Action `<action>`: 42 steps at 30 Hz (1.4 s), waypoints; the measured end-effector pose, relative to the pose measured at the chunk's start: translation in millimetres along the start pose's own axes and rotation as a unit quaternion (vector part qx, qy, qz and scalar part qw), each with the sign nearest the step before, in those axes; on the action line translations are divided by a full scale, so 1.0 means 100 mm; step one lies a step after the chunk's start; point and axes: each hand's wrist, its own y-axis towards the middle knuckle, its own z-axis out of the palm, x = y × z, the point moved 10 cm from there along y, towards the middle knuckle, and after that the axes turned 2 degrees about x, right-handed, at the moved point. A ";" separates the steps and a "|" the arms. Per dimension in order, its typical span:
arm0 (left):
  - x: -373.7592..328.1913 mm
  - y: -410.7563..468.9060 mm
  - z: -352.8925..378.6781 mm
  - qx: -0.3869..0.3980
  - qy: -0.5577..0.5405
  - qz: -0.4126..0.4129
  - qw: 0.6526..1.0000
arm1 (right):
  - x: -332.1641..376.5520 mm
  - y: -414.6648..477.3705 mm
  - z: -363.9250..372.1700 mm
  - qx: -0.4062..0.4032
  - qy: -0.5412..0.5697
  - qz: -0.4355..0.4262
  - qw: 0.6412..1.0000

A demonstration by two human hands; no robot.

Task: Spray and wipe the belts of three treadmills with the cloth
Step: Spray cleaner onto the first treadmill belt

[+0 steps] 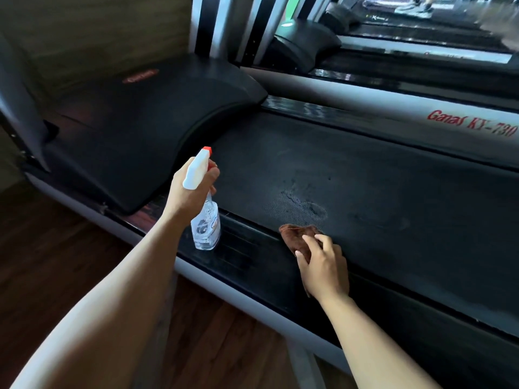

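1. Head cam, task things: left hand (193,186) at 9 o'clock of centre grips the neck of a spray bottle (206,226), fingers wrapped under the trigger head. Bottle is clear plastic w/ a white head, a red nozzle tip and a blurred label. Its nozzle points toward 1 o'clock, and its base hangs over the near side rail (241,248). Can't tell if it touches.
2. Right hand (323,265) at 5 o'clock holds a brown cloth (299,237), fingers curled over it. Cloth is bunched and sits at the belt's near edge, partly on the rail.
3. Belt (393,192) is black and textured, running from centre out to 3 o'clock. A damp patch (306,206) w/ dark blotches shows just at 12 o'clock of the cloth, close to it.
4. Around: black curved motor cover (146,130) at 10 o'clock w/ a red logo, too blurred to read. Far side rail (471,124) at 2 o'clock is grey w/ red lettering "Ganas KY-730". Grey and black uprights (207,23) stand at 12 o'clock.
5. Beyond, at 1 o'clock: a second treadmill (306,43), then more machines. Someone's shoes (421,7) at the top edge, blurred.
6. Both forearms reach in from 6–7 o'clock, and nothing lies betw. the cloth and the damp patch.
7. Room: dark wood-look floor (70,248) at 8 o'clock, dim light, glare off the rails.
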 end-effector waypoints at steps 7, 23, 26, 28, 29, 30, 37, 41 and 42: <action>0.08 -0.04 -0.10 -0.013 -0.035 -0.018 0.999 | -0.03 0.00 0.05 0.032 -0.004 0.009 0.999; 0.17 -0.90 -0.22 -0.100 0.167 -0.074 0.978 | -0.17 -0.13 -0.19 0.103 0.032 0.018 0.994; 0.14 -1.09 -0.11 -0.121 0.162 -0.069 0.977 | -0.23 -0.15 -0.24 0.095 0.044 0.023 0.994; 0.08 -1.23 0.01 -0.133 0.165 -0.064 0.975 | -0.25 -0.16 -0.29 0.086 0.053 0.025 0.995; 0.02 -1.29 0.08 -0.138 0.168 -0.052 0.975 | -0.27 -0.16 -0.31 0.079 0.058 0.026 0.995; -0.03 -1.34 0.16 -0.142 0.168 -0.038 0.975 | -0.29 -0.16 -0.33 0.074 0.061 0.028 0.995; -0.16 -1.33 0.91 -0.061 0.162 -0.002 0.985 | -0.58 -0.13 -0.44 0.053 0.062 0.048 0.996; -0.14 -1.23 1.39 0.013 0.165 -0.002 0.986 | -0.79 -0.13 -0.47 0.046 0.055 0.065 0.995; -0.11 -1.20 1.50 0.031 0.169 -0.004 0.985 | -0.84 -0.13 -0.48 0.043 0.054 0.067 0.995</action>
